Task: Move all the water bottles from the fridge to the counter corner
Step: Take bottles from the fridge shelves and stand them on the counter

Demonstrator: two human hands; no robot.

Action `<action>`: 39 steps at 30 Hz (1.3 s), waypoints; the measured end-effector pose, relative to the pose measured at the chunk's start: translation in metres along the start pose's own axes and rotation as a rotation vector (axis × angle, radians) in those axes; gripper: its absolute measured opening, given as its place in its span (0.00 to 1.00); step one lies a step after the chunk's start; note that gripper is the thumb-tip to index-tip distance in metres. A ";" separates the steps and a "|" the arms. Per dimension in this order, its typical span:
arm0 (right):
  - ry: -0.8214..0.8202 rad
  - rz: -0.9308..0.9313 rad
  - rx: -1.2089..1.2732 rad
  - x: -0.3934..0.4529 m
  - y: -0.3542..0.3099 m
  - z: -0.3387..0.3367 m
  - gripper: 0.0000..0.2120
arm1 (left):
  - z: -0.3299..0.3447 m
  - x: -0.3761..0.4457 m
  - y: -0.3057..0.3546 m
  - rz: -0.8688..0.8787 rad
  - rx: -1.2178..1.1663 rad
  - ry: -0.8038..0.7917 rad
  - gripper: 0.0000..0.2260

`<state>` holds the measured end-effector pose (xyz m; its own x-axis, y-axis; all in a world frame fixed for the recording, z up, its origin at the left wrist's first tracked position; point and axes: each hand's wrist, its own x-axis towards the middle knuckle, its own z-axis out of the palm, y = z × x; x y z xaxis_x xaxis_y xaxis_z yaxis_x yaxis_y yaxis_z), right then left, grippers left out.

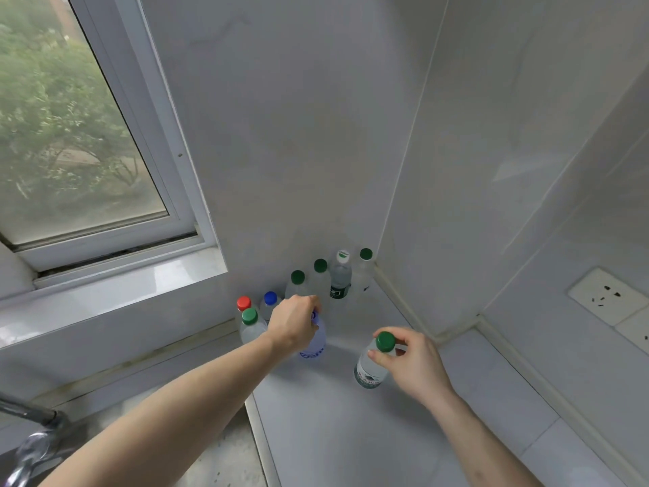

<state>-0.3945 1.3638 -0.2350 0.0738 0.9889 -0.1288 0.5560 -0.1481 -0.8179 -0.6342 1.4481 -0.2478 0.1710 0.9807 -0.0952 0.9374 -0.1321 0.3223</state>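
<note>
Left hand: the left hand (294, 323) was curled over the top of a blue-labelled bottle (313, 340), gripping it at the neck; the bottle stood on the counter (351, 434) in front of the row.
Right hand: the right hand (412, 363) pinched the neck of a green-capped bottle (372, 363) between thumb and fingers, just under the cap; whether its base touched the counter could not be told.
Row at wall: two green-capped bottles (297, 281), (320, 272), a white-capped, dark-labelled bottle (340, 275) and a corner bottle (365, 267) stood upright along the back wall.
Left cluster: red-capped bottle (243, 303), blue-capped bottle (269, 302) and near green-capped bottle (251, 325) stood close together.
Surroundings: window (70, 135) upper left; tap (31, 437) lower left; wall socket (607, 297) at right.
</note>
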 end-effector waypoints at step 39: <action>-0.099 0.035 -0.032 0.126 -0.023 0.083 0.28 | 0.018 0.007 -0.029 0.105 0.042 -0.045 0.20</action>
<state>-0.4671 1.4913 -0.2790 0.0122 0.9770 -0.2127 0.5809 -0.1801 -0.7938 -0.6549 1.4566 -0.2744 0.2818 0.9537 -0.1053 0.9252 -0.2411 0.2932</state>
